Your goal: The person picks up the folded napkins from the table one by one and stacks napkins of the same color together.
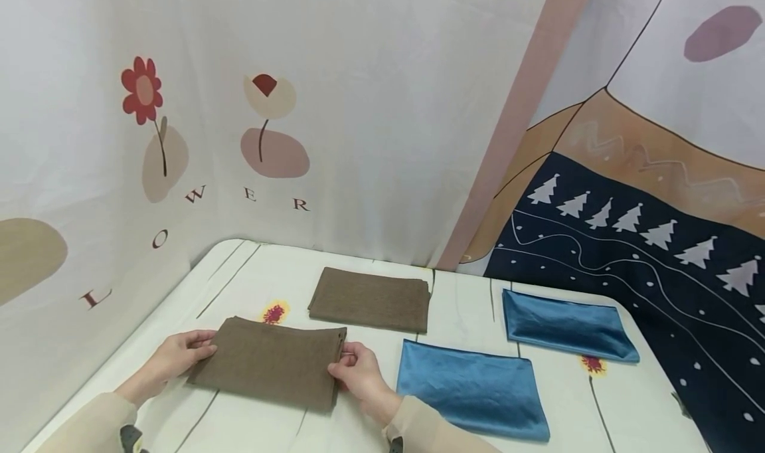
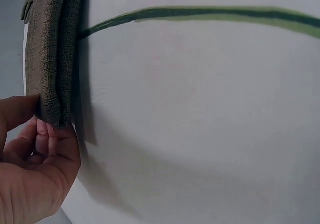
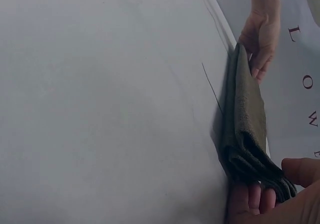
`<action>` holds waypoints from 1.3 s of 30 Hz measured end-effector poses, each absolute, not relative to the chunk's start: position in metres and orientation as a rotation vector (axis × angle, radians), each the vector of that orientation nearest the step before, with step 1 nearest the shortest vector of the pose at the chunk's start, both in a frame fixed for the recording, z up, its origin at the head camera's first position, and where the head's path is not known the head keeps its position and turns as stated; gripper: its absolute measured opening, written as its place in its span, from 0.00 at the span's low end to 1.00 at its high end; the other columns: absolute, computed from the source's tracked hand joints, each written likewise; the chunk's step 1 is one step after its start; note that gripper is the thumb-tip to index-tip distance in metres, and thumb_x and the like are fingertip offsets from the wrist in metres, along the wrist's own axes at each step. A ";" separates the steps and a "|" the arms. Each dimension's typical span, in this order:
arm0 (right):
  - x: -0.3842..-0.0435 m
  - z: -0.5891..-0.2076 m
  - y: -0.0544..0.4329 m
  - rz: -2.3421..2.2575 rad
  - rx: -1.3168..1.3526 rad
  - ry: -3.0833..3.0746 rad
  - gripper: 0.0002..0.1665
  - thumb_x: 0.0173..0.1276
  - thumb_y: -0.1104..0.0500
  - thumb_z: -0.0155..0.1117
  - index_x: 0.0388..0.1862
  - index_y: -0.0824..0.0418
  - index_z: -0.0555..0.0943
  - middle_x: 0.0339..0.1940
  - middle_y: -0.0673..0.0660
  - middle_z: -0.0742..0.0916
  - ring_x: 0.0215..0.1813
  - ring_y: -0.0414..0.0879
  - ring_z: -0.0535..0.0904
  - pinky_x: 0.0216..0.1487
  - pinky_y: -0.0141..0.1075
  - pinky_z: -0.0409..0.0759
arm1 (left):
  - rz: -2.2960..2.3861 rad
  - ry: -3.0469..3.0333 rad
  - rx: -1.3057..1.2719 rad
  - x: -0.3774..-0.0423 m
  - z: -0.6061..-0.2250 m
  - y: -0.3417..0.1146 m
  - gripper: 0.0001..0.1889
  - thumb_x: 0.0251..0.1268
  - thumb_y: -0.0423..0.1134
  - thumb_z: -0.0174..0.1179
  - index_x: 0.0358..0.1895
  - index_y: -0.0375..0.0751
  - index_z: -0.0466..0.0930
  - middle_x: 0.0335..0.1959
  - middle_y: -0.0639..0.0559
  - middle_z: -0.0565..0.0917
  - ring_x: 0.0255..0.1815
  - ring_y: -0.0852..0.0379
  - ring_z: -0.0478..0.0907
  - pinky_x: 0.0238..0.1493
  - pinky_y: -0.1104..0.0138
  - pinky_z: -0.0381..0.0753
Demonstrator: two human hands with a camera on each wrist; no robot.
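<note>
Both hands hold a folded brown cloth (image 1: 271, 363) by its two short ends, at the front left of the table. My left hand (image 1: 179, 357) pinches the left end, thumb on one face and fingers beneath, as the left wrist view shows at the cloth's corner (image 2: 50, 59). At the opposite end my right hand (image 1: 363, 376) pinches the layered edge between thumb and fingers. Several folded layers of the cloth (image 3: 250, 119) show in the right wrist view, close over the white tabletop.
A second folded brown cloth (image 1: 370, 300) lies behind the held one. To the right lie two folded shiny blue cloths, one nearer (image 1: 472, 390) and one farther back (image 1: 568, 325). The table (image 1: 352, 433) has a flower-printed white cover, with printed curtains (image 1: 382, 107) behind it.
</note>
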State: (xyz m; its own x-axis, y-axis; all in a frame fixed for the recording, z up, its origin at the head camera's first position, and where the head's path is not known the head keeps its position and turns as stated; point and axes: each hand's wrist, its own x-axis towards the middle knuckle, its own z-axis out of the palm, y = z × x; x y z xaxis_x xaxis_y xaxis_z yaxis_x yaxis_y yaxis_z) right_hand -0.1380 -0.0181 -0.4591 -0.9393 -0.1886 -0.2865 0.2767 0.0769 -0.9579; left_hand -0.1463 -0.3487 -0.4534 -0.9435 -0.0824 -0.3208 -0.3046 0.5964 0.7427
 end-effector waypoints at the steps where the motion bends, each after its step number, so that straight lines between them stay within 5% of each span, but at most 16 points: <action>1: -0.138 -0.459 -0.018 -1.928 0.088 2.025 0.21 0.56 0.72 0.63 0.50 0.71 0.74 0.30 0.51 0.75 0.32 0.39 0.70 0.28 0.27 0.74 | 1.268 2.566 -0.325 -0.146 -0.453 -0.349 0.29 0.66 0.38 0.57 0.62 0.19 0.61 0.50 0.31 0.78 0.44 0.51 0.80 0.44 0.60 0.82; 8: -0.137 -0.456 -0.019 -1.907 0.098 2.080 0.23 0.57 0.71 0.63 0.53 0.75 0.73 0.45 0.61 0.81 0.47 0.47 0.76 0.49 0.39 0.81 | 1.274 2.550 -0.345 -0.147 -0.454 -0.349 0.30 0.65 0.39 0.58 0.62 0.21 0.61 0.51 0.31 0.78 0.44 0.50 0.81 0.44 0.60 0.82; 26: -0.135 -0.458 -0.021 -1.975 0.116 1.973 0.18 0.58 0.73 0.60 0.49 0.70 0.72 0.37 0.58 0.82 0.36 0.41 0.77 0.35 0.34 0.80 | 1.318 2.529 -0.355 -0.146 -0.451 -0.348 0.29 0.65 0.37 0.57 0.62 0.19 0.60 0.46 0.37 0.81 0.40 0.57 0.80 0.41 0.62 0.82; 39: -0.137 -0.458 -0.022 -1.977 0.157 1.956 0.23 0.59 0.72 0.58 0.55 0.74 0.70 0.40 0.59 0.83 0.43 0.43 0.81 0.47 0.41 0.82 | 1.322 2.531 -0.315 -0.144 -0.447 -0.351 0.29 0.66 0.38 0.56 0.63 0.20 0.60 0.46 0.40 0.80 0.41 0.59 0.79 0.41 0.63 0.82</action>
